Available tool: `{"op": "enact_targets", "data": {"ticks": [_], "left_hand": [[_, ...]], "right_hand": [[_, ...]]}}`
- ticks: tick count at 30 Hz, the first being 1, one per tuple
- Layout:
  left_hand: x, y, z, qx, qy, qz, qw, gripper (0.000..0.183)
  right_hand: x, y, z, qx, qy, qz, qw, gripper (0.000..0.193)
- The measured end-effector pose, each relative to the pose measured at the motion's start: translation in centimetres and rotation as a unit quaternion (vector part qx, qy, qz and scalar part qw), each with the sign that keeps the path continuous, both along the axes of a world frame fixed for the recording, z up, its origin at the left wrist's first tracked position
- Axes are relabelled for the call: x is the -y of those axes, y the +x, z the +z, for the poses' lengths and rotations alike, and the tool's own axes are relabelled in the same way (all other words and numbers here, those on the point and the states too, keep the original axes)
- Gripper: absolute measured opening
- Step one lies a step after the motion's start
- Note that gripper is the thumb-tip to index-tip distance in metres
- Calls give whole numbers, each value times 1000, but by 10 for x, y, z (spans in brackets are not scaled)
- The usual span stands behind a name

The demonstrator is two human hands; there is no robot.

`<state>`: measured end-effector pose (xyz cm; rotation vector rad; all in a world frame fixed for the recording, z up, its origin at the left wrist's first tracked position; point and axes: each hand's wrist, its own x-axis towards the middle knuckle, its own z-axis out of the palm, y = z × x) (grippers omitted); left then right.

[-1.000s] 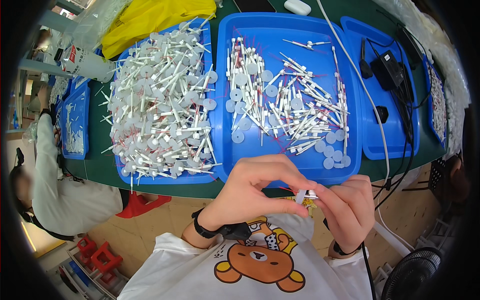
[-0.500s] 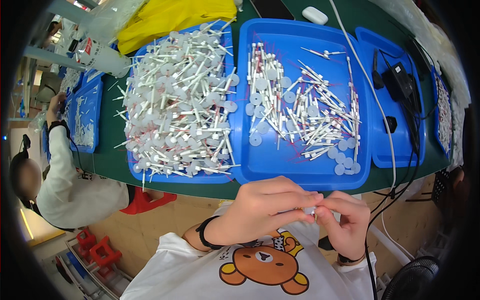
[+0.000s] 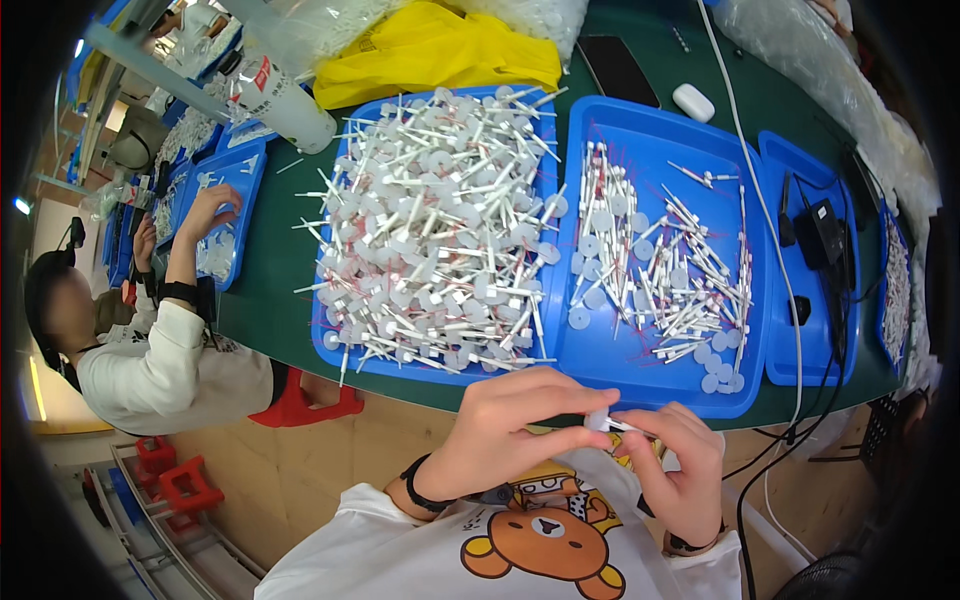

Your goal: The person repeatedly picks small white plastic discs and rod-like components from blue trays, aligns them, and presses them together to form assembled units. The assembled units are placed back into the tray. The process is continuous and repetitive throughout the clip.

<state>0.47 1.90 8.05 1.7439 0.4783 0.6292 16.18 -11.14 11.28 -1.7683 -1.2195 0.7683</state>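
In front of my body, below the trays' near edge, both hands meet fingertip to fingertip. My left hand (image 3: pixel 505 430) is closed, pinching a small translucent white disc (image 3: pixel 598 420) between thumb and fingers. My right hand (image 3: pixel 685 465) is closed on a thin white stick (image 3: pixel 624 427), its end against or in the disc; which, I cannot tell. Ahead, the middle blue tray (image 3: pixel 610 375) holds white sticks with fine red wires and loose white discs. To its left, another blue tray (image 3: pixel 335 345) is heaped with discs fitted on sticks.
A third blue tray (image 3: pixel 795 365) on the right holds a black power adapter (image 3: pixel 822 235) and cables. A white cable (image 3: pixel 752 165) crosses the table. Behind lie a yellow bag (image 3: pixel 440 55), a phone (image 3: pixel 618 72) and a white case (image 3: pixel 693 102). A co-worker (image 3: pixel 150 350) sits left.
My view has shifted, so the trays appear lower and further right. Between my fingers the disc and stick now show plainly. The co-worker's arm has moved over their tray.
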Motion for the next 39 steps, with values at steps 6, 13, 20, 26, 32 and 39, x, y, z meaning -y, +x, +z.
{"op": "enact_targets", "data": {"ticks": [6, 13, 20, 26, 32, 39], "left_hand": [[-2, -12, 3, -10, -10, 144, 989, 53], [3, -12, -28, -13, 172, 49, 984, 31], [14, 6, -49, 13, 291, -20, 957, 24], [18, 2, -46, -8, 295, -15, 955, 24], [17, 1, -46, -2, 279, -10, 960, 21], [13, 11, -42, -43, 308, 12, 950, 18]], "right_hand": [[-29, 3, 21, 105, 27, -67, 992, 5], [-146, -4, 66, 318, 221, -90, 918, 4], [-325, -29, 15, 359, 107, 99, 922, 18], [-394, -38, -30, 354, 79, 176, 915, 22], [-392, -17, -23, 358, -16, 208, 910, 28], [-287, 28, 28, 459, 128, 129, 870, 29]]}}
